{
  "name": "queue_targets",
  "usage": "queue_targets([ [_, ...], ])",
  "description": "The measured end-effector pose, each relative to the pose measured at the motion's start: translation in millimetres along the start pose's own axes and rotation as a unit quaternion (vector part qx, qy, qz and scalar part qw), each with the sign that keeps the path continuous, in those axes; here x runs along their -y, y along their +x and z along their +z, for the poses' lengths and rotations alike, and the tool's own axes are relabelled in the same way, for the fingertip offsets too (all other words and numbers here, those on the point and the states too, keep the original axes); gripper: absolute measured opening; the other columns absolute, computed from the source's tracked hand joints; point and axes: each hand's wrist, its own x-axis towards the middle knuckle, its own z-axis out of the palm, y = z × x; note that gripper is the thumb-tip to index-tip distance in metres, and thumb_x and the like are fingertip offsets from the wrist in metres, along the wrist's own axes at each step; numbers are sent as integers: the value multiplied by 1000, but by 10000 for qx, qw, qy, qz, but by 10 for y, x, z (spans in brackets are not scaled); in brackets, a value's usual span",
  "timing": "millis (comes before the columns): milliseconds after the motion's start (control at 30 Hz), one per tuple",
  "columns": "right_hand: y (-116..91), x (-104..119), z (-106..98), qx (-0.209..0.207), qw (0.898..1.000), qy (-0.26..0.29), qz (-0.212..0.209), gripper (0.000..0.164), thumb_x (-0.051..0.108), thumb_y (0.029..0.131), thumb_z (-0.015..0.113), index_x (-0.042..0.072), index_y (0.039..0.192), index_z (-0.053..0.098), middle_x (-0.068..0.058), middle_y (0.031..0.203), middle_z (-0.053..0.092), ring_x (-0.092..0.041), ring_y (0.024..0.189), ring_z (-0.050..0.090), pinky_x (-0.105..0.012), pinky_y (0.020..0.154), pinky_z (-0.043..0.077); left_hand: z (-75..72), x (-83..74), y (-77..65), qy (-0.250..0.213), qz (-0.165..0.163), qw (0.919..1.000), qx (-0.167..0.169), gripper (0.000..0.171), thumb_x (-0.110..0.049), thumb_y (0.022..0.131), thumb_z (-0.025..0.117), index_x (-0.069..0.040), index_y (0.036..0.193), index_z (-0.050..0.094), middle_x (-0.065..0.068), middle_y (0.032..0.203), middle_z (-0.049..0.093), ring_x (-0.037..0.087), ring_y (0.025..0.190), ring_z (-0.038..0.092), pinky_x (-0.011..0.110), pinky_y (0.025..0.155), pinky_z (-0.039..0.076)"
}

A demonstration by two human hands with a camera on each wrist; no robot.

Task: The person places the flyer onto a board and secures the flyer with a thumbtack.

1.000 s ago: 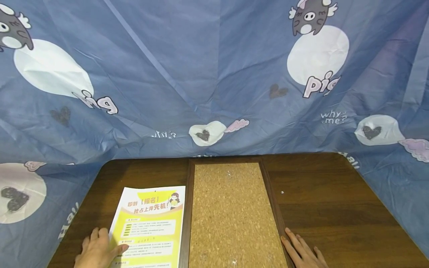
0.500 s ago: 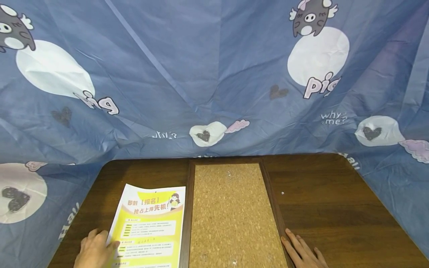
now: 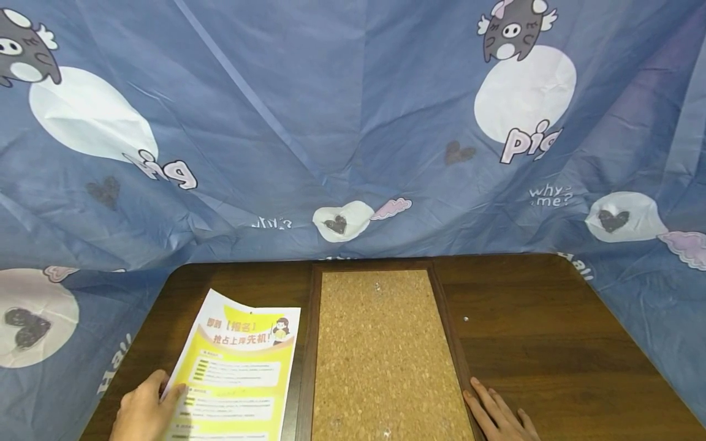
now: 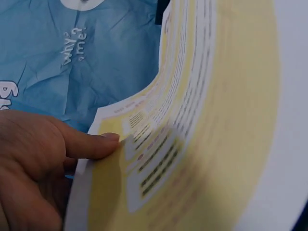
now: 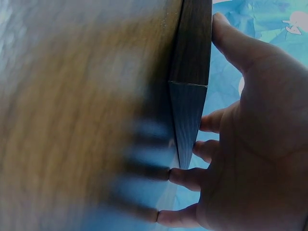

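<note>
A yellow-and-white printed poster (image 3: 237, 367) lies left of the cork board (image 3: 386, 355), its far left corner curling up. My left hand (image 3: 142, 407) pinches the poster's left edge; in the left wrist view the thumb (image 4: 98, 146) lies on the printed face and the fingers are behind the sheet, which bends in a curve. My right hand (image 3: 501, 418) rests on the table with fingers extended, fingertips right at the right side of the board's dark wooden frame (image 3: 449, 331). The right wrist view shows this hand (image 5: 260, 125) beside the frame's corner.
The dark wooden table (image 3: 551, 331) extends right of the board. A small shiny object (image 3: 466, 318) lies there. Small clear bits (image 3: 377, 286) sit on the cork near its far and near ends. A blue patterned cloth (image 3: 309, 122) hangs behind the table.
My left hand has gone from lying at the poster's edge to pinching it. The poster has shifted slightly left and its far left corner has risen. The right hand stays put.
</note>
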Motion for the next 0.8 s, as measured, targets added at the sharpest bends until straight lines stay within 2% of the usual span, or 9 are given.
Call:
queue_targets([
  [167,-3,0,-2,-10,10000,27,-25,83,67,76,72,15,138,54,25,162,8,-37,113,60,-74,68,45,-32,29,-11,-21,103,9996,-276,25,-22,100,58,2,100,50,11,70,59,27,63,57,47,56,45],
  [333,-9,0,3,-55,10000,19,-48,83,67,76,72,17,139,52,25,162,7,-37,112,60,-74,67,45,-66,53,-10,-24,219,9991,-374,25,-20,101,55,2,109,48,20,77,61,31,65,59,50,58,46],
  [467,-19,-4,16,-144,9999,-19,-92,84,67,76,73,22,142,48,24,162,8,-37,111,61,-74,66,45,-90,66,-4,-93,219,9991,-342,29,-18,100,57,7,113,49,19,76,62,29,63,59,50,58,46],
  [533,-22,-8,23,-169,9998,-36,-112,84,66,76,73,23,143,47,23,162,8,-37,111,61,-74,66,45,-99,63,3,-155,106,9993,-313,32,-17,99,58,10,115,50,16,75,62,25,62,58,47,58,47],
  [800,-17,-8,21,-143,9998,-56,-80,82,67,76,73,18,139,53,23,162,9,-36,111,61,-73,66,46,-126,120,21,-487,-59,9984,-265,40,-15,98,60,19,118,52,13,74,65,21,60,58,38,54,47],
])
